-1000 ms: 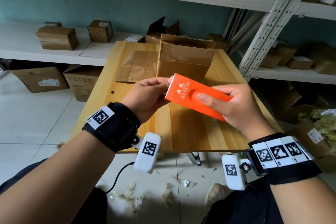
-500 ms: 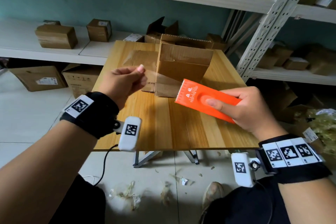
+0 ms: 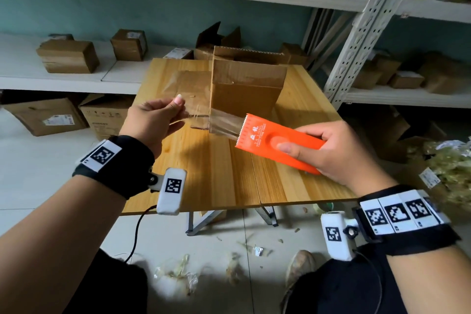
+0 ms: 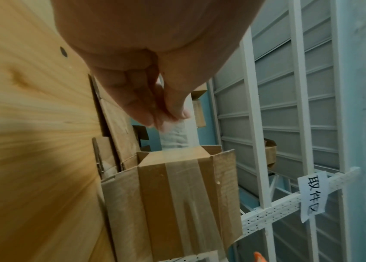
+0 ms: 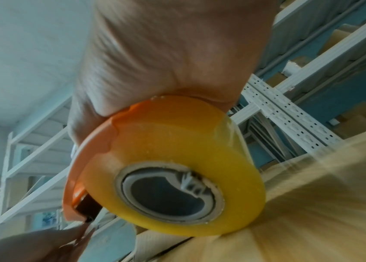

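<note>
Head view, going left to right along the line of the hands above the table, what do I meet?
left hand → clear tape, stretched taut from its pinch → orange tape dispenser → right hand, which holds the dispenser. The cardboard box behind the tape overlaps it, so it is left out.

Wooden table (image 3: 229, 181) — metal shelving (image 3: 362, 38) behind.

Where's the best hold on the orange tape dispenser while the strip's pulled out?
Take the orange tape dispenser by its rear half, from the right: thumb on the flat top, fingers under round the tape roll. Its toothed front edge, where the clear strip leaves, faces left; stay off it.
</note>
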`<state>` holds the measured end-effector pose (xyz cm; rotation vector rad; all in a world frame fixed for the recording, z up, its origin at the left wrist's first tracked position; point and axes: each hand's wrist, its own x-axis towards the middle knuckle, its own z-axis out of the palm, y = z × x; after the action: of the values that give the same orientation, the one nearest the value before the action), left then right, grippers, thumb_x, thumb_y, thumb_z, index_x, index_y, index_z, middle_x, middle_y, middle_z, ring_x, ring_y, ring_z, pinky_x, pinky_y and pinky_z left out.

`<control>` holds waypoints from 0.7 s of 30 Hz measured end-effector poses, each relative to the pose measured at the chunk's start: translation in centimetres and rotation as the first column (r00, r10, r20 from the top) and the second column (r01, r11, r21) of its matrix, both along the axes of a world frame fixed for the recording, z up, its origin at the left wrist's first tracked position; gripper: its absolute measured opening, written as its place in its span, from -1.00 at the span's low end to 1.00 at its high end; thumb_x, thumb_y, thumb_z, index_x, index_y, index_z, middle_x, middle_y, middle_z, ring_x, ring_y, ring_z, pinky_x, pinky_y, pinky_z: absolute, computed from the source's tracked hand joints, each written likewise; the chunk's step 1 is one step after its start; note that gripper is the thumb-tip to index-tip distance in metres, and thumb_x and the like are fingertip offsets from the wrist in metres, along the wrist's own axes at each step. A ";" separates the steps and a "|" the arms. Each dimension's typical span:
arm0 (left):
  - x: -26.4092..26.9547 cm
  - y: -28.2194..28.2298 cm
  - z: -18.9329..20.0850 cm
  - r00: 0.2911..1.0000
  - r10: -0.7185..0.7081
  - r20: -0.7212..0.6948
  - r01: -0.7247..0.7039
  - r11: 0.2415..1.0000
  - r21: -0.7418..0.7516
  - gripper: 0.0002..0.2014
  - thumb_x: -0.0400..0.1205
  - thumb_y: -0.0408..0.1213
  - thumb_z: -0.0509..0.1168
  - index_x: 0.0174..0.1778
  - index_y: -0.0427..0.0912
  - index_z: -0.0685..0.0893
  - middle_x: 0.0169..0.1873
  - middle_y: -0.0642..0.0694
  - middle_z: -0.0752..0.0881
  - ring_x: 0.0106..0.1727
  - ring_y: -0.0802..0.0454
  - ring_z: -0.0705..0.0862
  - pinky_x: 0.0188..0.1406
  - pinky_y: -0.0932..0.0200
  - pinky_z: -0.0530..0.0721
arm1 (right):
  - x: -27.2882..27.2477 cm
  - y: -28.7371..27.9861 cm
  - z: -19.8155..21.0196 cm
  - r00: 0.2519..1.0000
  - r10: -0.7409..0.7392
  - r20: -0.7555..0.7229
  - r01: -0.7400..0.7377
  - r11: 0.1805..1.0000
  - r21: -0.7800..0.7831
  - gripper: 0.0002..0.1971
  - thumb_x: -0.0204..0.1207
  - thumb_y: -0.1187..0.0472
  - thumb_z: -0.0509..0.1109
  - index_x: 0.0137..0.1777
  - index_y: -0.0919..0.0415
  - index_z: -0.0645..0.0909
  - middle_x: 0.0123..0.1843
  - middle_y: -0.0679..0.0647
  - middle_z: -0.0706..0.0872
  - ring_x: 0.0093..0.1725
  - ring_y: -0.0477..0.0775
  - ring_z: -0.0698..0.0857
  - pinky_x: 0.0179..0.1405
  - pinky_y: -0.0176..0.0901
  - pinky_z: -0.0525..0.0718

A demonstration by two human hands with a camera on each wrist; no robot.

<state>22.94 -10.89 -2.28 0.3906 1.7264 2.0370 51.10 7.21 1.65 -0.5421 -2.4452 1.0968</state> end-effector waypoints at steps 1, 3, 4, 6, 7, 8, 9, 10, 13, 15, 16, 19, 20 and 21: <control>-0.1 0.1 -0.1 1.000 0.005 0.013 -0.005 1.000 0.001 -0.83 0.71 -0.21 0.48 0.06 -0.26 0.83 -0.19 -0.08 0.85 -0.15 0.12 0.83 0.07 0.11 0.84 | 0.1 -0.4 0.0 1.000 0.003 0.008 -0.003 1.000 -0.009 -0.68 0.40 -0.23 0.64 -0.03 -0.02 0.91 -0.20 0.02 0.89 -0.22 0.11 0.86 -0.21 0.15 0.80; 0.0 0.2 -0.3 1.000 0.009 0.014 -0.009 1.000 0.010 -0.81 0.71 -0.23 0.47 0.08 -0.30 0.82 -0.18 -0.10 0.83 -0.15 0.10 0.81 0.10 0.10 0.85 | 0.3 -0.8 0.0 1.000 0.007 0.020 -0.007 1.000 -0.013 -0.68 0.39 -0.26 0.64 -0.01 -0.07 0.91 -0.16 -0.01 0.90 -0.17 0.09 0.88 -0.09 0.33 0.82; 0.2 0.2 -0.4 1.000 0.009 0.012 -0.010 1.000 0.012 -0.79 0.72 -0.23 0.46 0.11 -0.33 0.81 -0.17 -0.12 0.82 -0.15 0.09 0.80 0.09 0.12 0.85 | 0.5 -0.8 0.0 1.000 0.002 0.023 -0.002 1.000 -0.004 -0.68 0.39 -0.27 0.64 -0.02 -0.08 0.91 -0.17 -0.03 0.90 -0.18 0.07 0.87 -0.10 0.34 0.83; 0.4 0.2 -0.6 1.000 0.021 0.020 -0.021 1.000 0.021 -0.78 0.72 -0.24 0.46 0.14 -0.36 0.80 -0.16 -0.14 0.81 -0.15 0.07 0.79 0.07 0.13 0.86 | 0.8 -0.7 0.2 0.999 -0.024 0.029 0.023 0.999 0.028 -0.66 0.39 -0.31 0.63 -0.05 -0.07 0.91 -0.21 -0.06 0.89 -0.23 0.02 0.86 -0.18 0.24 0.83; 0.3 0.1 -0.6 0.999 0.037 0.034 -0.038 0.999 0.027 -0.78 0.72 -0.25 0.46 0.13 -0.35 0.80 -0.16 -0.15 0.80 -0.15 0.05 0.78 0.04 0.14 0.86 | 1.0 -0.6 0.2 0.999 -0.039 0.029 0.037 0.998 0.047 -0.64 0.39 -0.32 0.62 -0.09 -0.05 0.90 -0.24 -0.05 0.87 -0.27 0.00 0.85 -0.25 0.18 0.81; 0.0 0.0 -0.6 0.997 0.059 0.048 -0.061 0.998 0.034 -0.80 0.71 -0.25 0.47 0.10 -0.34 0.80 -0.19 -0.15 0.79 -0.16 0.03 0.77 0.00 0.14 0.86 | 1.2 -0.4 0.2 0.998 -0.050 0.029 0.048 0.997 0.066 -0.63 0.40 -0.33 0.61 -0.13 -0.03 0.90 -0.29 -0.04 0.86 -0.31 0.01 0.83 -0.31 0.16 0.78; -0.3 -0.2 -0.5 0.996 0.079 0.051 -0.081 0.996 0.034 -0.82 0.71 -0.25 0.48 0.07 -0.32 0.81 -0.22 -0.13 0.79 -0.18 0.03 0.76 -0.03 0.15 0.86 | 1.4 -0.2 0.0 0.998 -0.064 0.028 0.061 0.994 0.087 -0.62 0.41 -0.33 0.61 -0.17 -0.01 0.89 -0.32 -0.02 0.84 -0.34 0.02 0.81 -0.34 0.16 0.76; -0.7 -0.5 -0.5 0.995 0.089 0.041 -0.090 0.996 0.028 -0.83 0.71 -0.24 0.48 0.05 -0.30 0.82 -0.26 -0.11 0.79 -0.20 0.04 0.76 -0.04 0.15 0.86 | 1.5 -0.1 -0.1 0.996 -0.079 0.028 0.076 0.992 0.101 -0.61 0.42 -0.34 0.62 -0.18 0.00 0.89 -0.33 -0.02 0.84 -0.35 0.03 0.81 -0.34 0.18 0.76; -1.0 -1.2 0.0 0.997 0.068 -0.025 -0.068 0.998 0.004 -0.76 0.67 -0.15 0.51 0.10 -0.26 0.84 -0.21 -0.09 0.85 -0.16 0.06 0.82 0.05 0.10 0.87 | 1.9 0.5 -0.6 0.991 -0.130 0.011 0.128 0.984 0.124 -0.64 0.40 -0.34 0.63 -0.16 -0.04 0.90 -0.27 -0.09 0.86 -0.27 -0.04 0.82 -0.26 0.17 0.79; -0.9 -1.4 0.2 0.996 0.059 -0.067 -0.059 0.998 0.004 -0.69 0.62 -0.08 0.53 0.13 -0.24 0.85 -0.08 -0.13 0.88 -0.05 0.02 0.85 0.08 0.07 0.86 | 1.8 0.8 -0.7 0.987 -0.161 0.017 0.157 0.978 0.137 -0.66 0.39 -0.33 0.64 -0.14 -0.08 0.89 -0.25 -0.16 0.86 -0.24 -0.11 0.82 -0.26 0.05 0.78; -0.8 -1.4 0.2 0.995 0.056 -0.081 -0.056 0.998 0.011 -0.66 0.58 -0.04 0.54 0.12 -0.22 0.86 -0.03 -0.15 0.88 -0.02 0.00 0.85 0.09 0.06 0.86 | 1.8 0.9 -0.7 0.986 -0.165 0.022 0.161 0.977 0.137 -0.67 0.38 -0.32 0.64 -0.14 -0.09 0.89 -0.25 -0.19 0.86 -0.24 -0.15 0.81 -0.28 -0.05 0.75; -0.6 -1.3 0.4 0.994 0.055 -0.090 -0.052 0.998 0.033 -0.64 0.50 0.01 0.56 0.06 -0.19 0.87 -0.09 -0.15 0.86 -0.03 0.01 0.83 0.17 0.00 0.84 | 1.7 1.4 -0.6 0.985 -0.168 0.031 0.163 0.979 0.124 -0.68 0.38 -0.31 0.64 -0.12 -0.08 0.89 -0.25 -0.18 0.85 -0.25 -0.17 0.80 -0.30 -0.19 0.66; -0.6 -1.3 0.4 0.995 0.056 -0.086 -0.052 0.998 0.042 -0.65 0.51 0.01 0.56 0.06 -0.18 0.86 -0.12 -0.13 0.84 -0.04 0.02 0.81 0.21 -0.02 0.84 | 1.7 1.6 -0.5 0.986 -0.163 0.041 0.157 0.981 0.118 -0.67 0.38 -0.32 0.64 -0.11 -0.08 0.89 -0.24 -0.17 0.86 -0.25 -0.15 0.80 -0.29 -0.15 0.68; -0.6 -1.2 0.4 0.995 0.061 -0.085 -0.057 0.997 0.049 -0.66 0.53 0.00 0.56 0.05 -0.18 0.86 -0.14 -0.10 0.83 -0.04 0.04 0.80 0.25 -0.04 0.82 | 1.7 1.7 -0.4 0.987 -0.154 0.052 0.147 0.983 0.111 -0.66 0.38 -0.33 0.63 -0.10 -0.08 0.89 -0.24 -0.15 0.86 -0.24 -0.14 0.81 -0.27 -0.10 0.70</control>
<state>22.34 -12.14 -1.90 0.4539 1.7630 2.1342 52.77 8.87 1.25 -0.7223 -2.4518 0.8951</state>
